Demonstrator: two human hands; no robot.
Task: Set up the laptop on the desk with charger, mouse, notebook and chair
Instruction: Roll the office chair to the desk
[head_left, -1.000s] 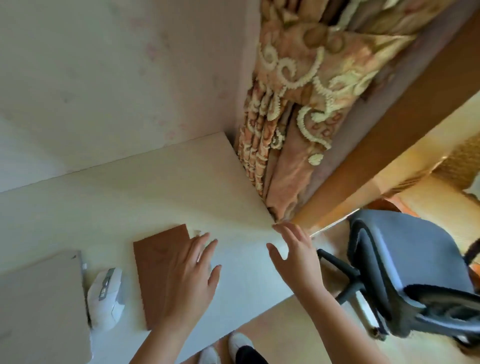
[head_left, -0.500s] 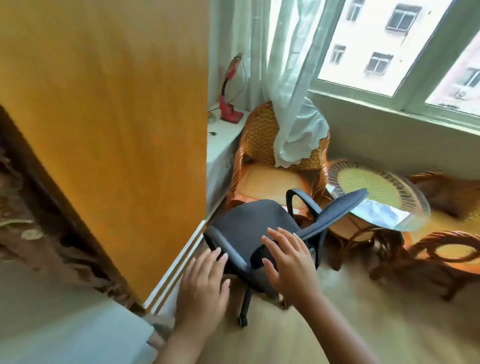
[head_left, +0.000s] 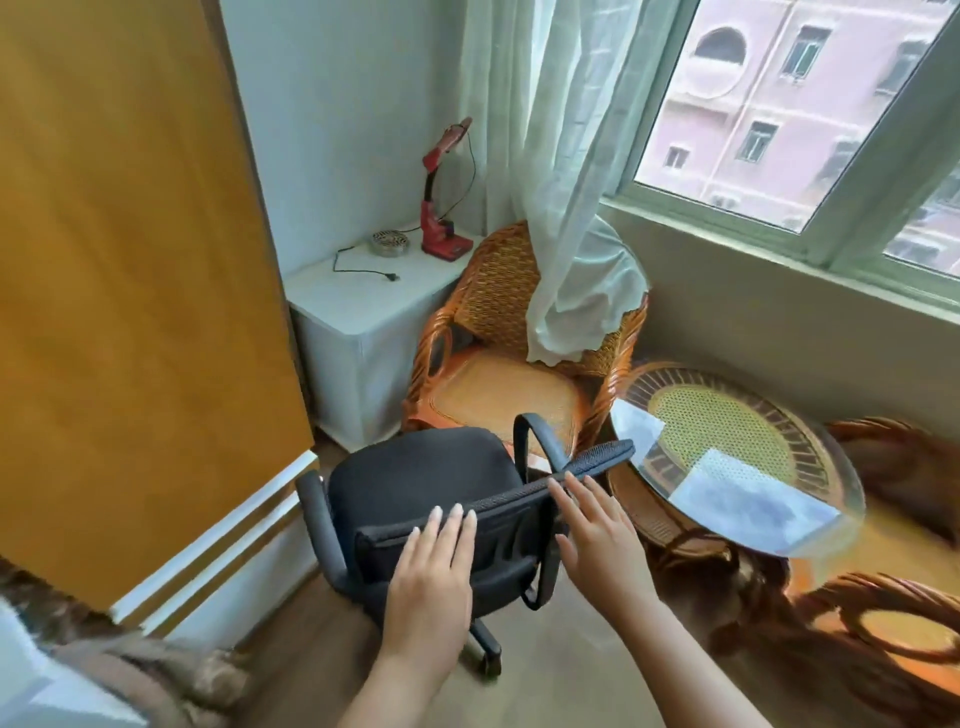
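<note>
A black office chair (head_left: 415, 473) with armrests stands on the floor in the middle of the view, its backrest turned toward me. My left hand (head_left: 434, 566) lies flat over the backrest's top edge, fingers spread. My right hand (head_left: 597, 525) hovers open at the backrest's right end, fingertips touching or nearly touching the rim. Neither hand is closed around it. A corner of the white desk (head_left: 31, 686) shows at the bottom left. The laptop, mouse, notebook and charger are out of view.
An orange door panel (head_left: 130, 286) fills the left. Behind the office chair stand a wicker armchair (head_left: 509, 364) draped by a white curtain, a glass-topped wicker table (head_left: 737, 467) and a white cabinet (head_left: 353, 322) holding a red lamp (head_left: 439, 197).
My view swung from the desk with the notebook and mouse to the office chair. Both hands left the desk and reached the chair's backrest, which is now closer.
</note>
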